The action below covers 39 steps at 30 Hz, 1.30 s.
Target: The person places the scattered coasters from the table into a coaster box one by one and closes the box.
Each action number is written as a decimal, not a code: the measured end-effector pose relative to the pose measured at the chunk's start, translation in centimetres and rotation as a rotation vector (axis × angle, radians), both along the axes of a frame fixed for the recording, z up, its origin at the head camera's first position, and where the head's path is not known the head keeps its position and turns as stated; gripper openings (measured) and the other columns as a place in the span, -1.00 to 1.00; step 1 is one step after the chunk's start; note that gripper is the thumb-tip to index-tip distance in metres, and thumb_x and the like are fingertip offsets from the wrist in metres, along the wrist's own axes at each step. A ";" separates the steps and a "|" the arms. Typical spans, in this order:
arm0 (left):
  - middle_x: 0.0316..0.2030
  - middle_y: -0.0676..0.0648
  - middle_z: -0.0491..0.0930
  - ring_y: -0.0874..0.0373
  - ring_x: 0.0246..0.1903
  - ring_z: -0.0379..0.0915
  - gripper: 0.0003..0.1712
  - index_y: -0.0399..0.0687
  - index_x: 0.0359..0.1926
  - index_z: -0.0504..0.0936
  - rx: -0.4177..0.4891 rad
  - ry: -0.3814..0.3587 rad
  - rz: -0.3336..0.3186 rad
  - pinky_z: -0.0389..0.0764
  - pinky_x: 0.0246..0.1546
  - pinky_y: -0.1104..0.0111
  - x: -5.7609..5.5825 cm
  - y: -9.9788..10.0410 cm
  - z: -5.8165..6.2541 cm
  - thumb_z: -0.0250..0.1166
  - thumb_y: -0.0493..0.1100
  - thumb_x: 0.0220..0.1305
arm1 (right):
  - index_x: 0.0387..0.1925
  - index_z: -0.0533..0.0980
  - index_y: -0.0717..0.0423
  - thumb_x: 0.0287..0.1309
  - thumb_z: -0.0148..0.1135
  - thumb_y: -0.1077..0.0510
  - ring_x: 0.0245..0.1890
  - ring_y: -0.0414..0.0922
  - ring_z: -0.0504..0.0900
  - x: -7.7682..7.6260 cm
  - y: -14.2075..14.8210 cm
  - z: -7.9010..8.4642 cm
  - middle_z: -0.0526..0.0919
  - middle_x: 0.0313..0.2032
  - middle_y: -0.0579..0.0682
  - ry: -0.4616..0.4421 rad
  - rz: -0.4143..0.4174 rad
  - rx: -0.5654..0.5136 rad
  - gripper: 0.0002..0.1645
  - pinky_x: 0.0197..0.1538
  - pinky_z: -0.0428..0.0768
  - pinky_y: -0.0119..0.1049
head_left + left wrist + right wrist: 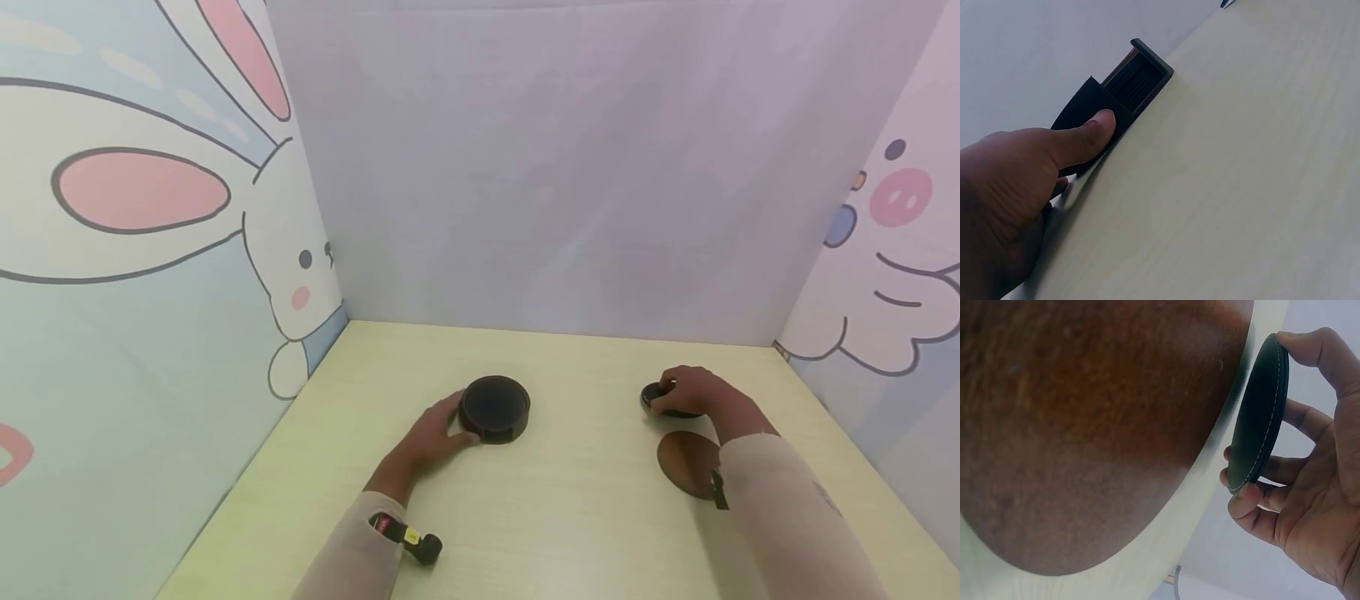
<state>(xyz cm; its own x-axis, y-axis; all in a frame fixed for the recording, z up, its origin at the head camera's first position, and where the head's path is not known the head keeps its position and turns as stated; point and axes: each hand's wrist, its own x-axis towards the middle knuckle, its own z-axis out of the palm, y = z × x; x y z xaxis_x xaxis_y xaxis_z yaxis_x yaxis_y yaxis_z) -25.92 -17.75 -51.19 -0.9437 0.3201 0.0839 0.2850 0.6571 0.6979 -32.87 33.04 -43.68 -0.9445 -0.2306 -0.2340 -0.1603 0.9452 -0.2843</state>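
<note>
On the left of the table my left hand (pixel 431 437) grips a round black coaster holder (pixel 495 404), thumb at its near side and fingers round the left. The left wrist view shows the holder's dark side wall (pixel 1085 106) beneath the thumb, and a cut-out (pixel 1138 81) with thin dark layers stacked inside. Over on the right, my right hand (pixel 693 392) holds a black round coaster (pixel 1257 419) with pale edge stitching, thumb on one edge and fingers on the opposite one. It stands tilted in the right wrist view. A brown round coaster (pixel 684 458) lies nearer me, partly behind the right sleeve.
The pale wooden table (pixel 577 492) is enclosed by a plain grey-white back panel (pixel 555 167) and side panels printed with a rabbit (pixel 285 250) and a pink-cheeked cartoon animal (pixel 877 292). A dark strap with a small camera (pixel 420 546) sits on the left wrist.
</note>
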 end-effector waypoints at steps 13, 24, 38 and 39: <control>0.69 -0.03 0.27 -0.14 0.72 0.12 0.08 0.18 0.74 0.19 0.007 -0.001 -0.005 0.14 0.75 -0.17 0.1 0.2 0.1 0.52 0.20 0.37 | 0.14 0.64 0.30 0.12 0.47 -0.14 0.03 0.27 0.64 0.8 -2.0 1.2 0.71 0.12 0.38 0.079 0.044 0.010 -0.29 0.12 0.66 0.25; 0.69 -0.05 0.28 -0.17 0.71 0.13 0.07 0.16 0.74 0.20 0.010 0.001 -0.004 0.15 0.75 -0.18 0.0 0.1 0.1 0.52 0.19 0.37 | 0.26 0.65 0.26 0.14 0.48 -0.18 0.18 0.39 0.56 1.2 -4.7 2.0 0.66 0.21 0.42 0.186 0.084 0.013 -0.21 0.12 0.67 0.31; 0.69 -0.04 0.28 -0.15 0.71 0.14 0.09 0.17 0.74 0.19 0.005 0.005 -0.021 0.16 0.75 -0.16 -0.2 0.0 0.0 0.53 0.20 0.36 | 0.25 0.73 0.08 0.06 0.57 -0.15 0.16 0.29 0.51 2.2 -9.1 2.5 0.60 0.24 0.36 0.367 0.142 -0.051 -0.27 -0.08 0.73 0.21; 0.69 -0.04 0.28 -0.15 0.71 0.13 0.09 0.17 0.74 0.19 0.005 0.002 -0.020 0.16 0.75 -0.16 -0.2 0.0 0.0 0.53 0.20 0.36 | 0.25 0.73 0.07 0.07 0.57 -0.15 0.17 0.29 0.51 2.2 -9.4 2.4 0.60 0.25 0.35 0.375 0.145 -0.056 -0.27 -0.06 0.74 0.22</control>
